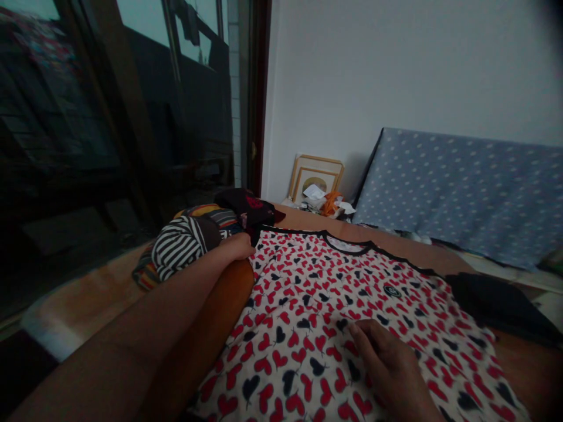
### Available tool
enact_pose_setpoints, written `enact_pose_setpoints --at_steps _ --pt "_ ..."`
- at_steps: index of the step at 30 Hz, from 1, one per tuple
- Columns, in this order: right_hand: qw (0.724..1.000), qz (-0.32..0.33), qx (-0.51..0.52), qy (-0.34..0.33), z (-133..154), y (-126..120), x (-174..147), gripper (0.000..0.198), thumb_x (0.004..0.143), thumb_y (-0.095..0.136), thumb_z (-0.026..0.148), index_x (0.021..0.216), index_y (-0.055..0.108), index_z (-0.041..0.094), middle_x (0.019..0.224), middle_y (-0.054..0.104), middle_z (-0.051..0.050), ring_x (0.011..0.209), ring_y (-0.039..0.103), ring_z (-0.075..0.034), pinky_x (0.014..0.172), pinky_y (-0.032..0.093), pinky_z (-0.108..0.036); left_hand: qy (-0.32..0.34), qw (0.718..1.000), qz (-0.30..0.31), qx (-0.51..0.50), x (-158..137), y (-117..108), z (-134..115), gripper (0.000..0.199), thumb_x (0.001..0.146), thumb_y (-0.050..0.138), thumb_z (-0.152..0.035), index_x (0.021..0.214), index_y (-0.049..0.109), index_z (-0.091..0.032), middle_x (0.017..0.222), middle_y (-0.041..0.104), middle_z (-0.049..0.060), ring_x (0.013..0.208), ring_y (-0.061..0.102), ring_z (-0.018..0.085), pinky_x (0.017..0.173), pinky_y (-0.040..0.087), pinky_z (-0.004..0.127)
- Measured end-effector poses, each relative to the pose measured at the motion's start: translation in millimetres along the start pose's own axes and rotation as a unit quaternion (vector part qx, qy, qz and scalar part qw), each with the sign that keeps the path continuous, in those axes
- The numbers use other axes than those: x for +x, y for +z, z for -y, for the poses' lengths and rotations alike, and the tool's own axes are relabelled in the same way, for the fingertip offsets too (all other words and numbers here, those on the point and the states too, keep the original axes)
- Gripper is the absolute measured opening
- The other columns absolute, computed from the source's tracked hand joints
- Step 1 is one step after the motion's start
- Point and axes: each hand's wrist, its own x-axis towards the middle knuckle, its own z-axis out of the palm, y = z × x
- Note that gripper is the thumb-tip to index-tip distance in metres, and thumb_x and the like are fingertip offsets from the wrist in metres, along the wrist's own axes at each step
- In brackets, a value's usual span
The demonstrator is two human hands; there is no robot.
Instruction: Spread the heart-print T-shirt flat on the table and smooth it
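Note:
A sleeveless-looking shirt [316,305], pale with red and dark hearts and a black neckline trim, lies spread out flat in front of me. My left hand [241,246] reaches to its far left edge, by the shoulder; the fingers are closed on the cloth there, though their tips are mostly hidden. Over the lower right middle of the shirt is my right hand [391,360], its fingers curled in and the thumb near them. No cloth shows bunched in it. A small round dark badge [392,291] sits on the shirt's chest.
Rolled striped clothes [182,246] and a dark folded garment [246,205] lie beyond my left hand. Dark cloth [501,305] lies at the right. A polka-dot blue cover [461,187] and a wooden frame [314,176] stand by the wall. Glass doors [176,117] are at the left.

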Motion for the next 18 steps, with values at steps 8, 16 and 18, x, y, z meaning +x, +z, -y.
enact_pose_setpoints --at_steps 8,16,18 --pt "0.997 0.078 -0.025 -0.01 -5.1 -6.7 2.1 0.042 0.1 0.042 0.058 0.098 0.068 0.026 0.09 0.074 -0.003 0.081 0.069 -0.021 0.073 0.052 -0.03 0.035 0.99 0.0 0.134 -18.3 -2.8 -9.3 0.027 0.084 0.063 -0.032 0.108 0.067 -0.022 0.115 0.073 0.016 0.108 0.068 0.036 0.088 0.049 0.042" --pt "0.99 0.134 -0.05 -0.017 -9.6 -2.7 3.6 0.042 0.101 0.04 0.058 0.098 0.068 0.028 0.089 0.074 -0.002 0.078 0.069 -0.019 0.073 0.05 -0.031 0.067 0.981 -0.06 0.172 -32.7 6.2 -11.4 0.032 0.092 0.052 -0.028 0.122 0.061 -0.021 0.122 0.067 0.017 0.107 0.068 0.031 0.089 0.05 0.04" --pt "0.988 0.142 -0.06 -0.019 -7.3 -2.9 2.3 0.042 0.101 0.039 0.058 0.095 0.068 0.027 0.085 0.073 -0.001 0.076 0.067 -0.019 0.072 0.049 -0.03 0.093 0.977 -0.079 0.174 -40.2 7.9 -13.3 0.029 0.093 0.046 -0.025 0.117 0.063 -0.02 0.118 0.067 0.016 0.104 0.067 0.03 0.086 0.05 0.039"
